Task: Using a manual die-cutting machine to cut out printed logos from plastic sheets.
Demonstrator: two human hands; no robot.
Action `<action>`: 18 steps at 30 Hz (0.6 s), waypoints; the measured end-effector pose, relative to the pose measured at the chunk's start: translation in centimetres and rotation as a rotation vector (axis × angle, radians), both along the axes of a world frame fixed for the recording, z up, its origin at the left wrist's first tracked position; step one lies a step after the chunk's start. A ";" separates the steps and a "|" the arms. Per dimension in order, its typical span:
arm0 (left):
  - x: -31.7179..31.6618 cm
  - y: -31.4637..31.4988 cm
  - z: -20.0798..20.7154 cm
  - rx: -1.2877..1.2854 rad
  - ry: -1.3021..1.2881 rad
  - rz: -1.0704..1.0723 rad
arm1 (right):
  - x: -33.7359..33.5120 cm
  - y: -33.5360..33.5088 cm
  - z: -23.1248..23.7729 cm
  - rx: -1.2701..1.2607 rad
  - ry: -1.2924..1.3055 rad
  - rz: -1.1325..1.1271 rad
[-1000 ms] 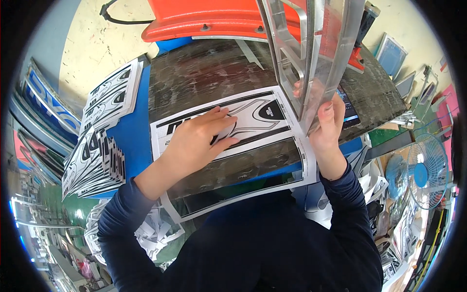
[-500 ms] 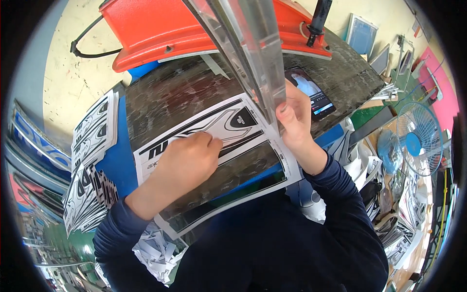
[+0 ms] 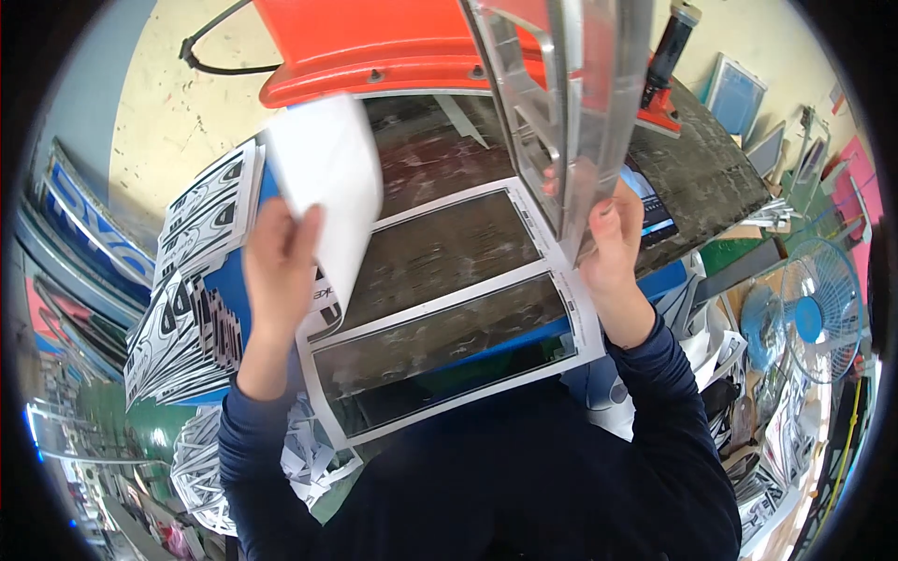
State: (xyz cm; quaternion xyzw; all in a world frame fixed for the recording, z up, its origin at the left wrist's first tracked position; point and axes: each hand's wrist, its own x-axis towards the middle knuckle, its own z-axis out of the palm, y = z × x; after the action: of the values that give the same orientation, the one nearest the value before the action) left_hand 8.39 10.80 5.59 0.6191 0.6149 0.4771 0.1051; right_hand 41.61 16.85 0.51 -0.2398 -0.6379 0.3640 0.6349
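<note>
My left hand is closed on a printed sheet piece, lifted at the left with its white back showing and a little black print at its lower edge. On the dark cutting board lies the white border sheet, with two long rectangular openings; its near side hangs past the board's edge. My right hand grips a tall metal cutting die, standing on edge by the sheet's right side. Part of those fingers shows through the die.
A red press arm spans the far side. Stacked printed pieces lie at the left, with more fanned below them. A phone rests behind the die. A blue fan and paper scraps are at the right.
My left hand has picked the printed piece out of the far opening and carried it left, turning its back into view. My right hand still holds the die upright.
</note>
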 end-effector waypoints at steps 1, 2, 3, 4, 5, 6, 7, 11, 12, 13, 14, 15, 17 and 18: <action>-2.4 -1.1 -0.4 0.071 -0.184 0.010 | -0.1 0.0 -0.2 0.003 0.004 0.029; -3.3 -2.8 0.1 0.154 -0.391 0.049 | -0.2 0.2 -0.9 -0.005 0.032 0.012; -4.2 -4.3 0.8 0.245 -0.594 0.090 | -0.2 0.4 -1.5 -0.013 0.062 0.000; -5.8 -5.9 1.3 0.419 -0.757 0.083 | -0.3 0.5 -1.7 -0.009 0.082 0.023; -8.1 -7.2 1.4 0.441 -0.738 0.134 | 0.0 0.6 -2.4 -0.012 0.098 0.044; -10.4 -9.1 2.3 0.582 -0.776 0.152 | 0.8 0.8 -2.7 -0.014 0.087 0.044; -12.3 -11.0 3.2 0.726 -0.804 0.163 | 1.7 1.1 -3.2 -0.016 0.076 0.044; -15.1 -15.9 8.4 1.078 -0.425 0.334 | 2.1 1.0 -2.9 0.066 0.126 -0.049; -15.0 -16.5 9.3 1.107 -0.294 0.383 | 2.4 1.3 -3.1 0.061 0.108 -0.020; -15.3 -16.8 9.5 1.114 -0.276 0.401 | 2.3 1.5 -3.0 0.062 0.115 0.004; -15.9 -16.9 9.4 1.097 -0.202 0.481 | 2.2 1.6 -2.9 0.065 0.119 0.009; -16.5 -16.9 9.1 1.076 -0.131 0.557 | 2.2 1.7 -2.9 0.067 0.122 0.010; -19.2 -16.5 5.8 0.807 0.293 0.904 | 2.4 1.9 -2.8 0.075 0.128 0.026; -21.1 -16.9 3.3 0.664 0.498 1.044 | 2.4 1.9 -2.7 0.064 0.132 0.034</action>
State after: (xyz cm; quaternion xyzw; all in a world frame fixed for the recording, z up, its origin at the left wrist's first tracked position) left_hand -12.68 -6.11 8.92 0.3314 0.6601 0.4722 -0.4812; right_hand 43.99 18.78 -2.20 -0.1838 -0.6101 0.3692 0.6765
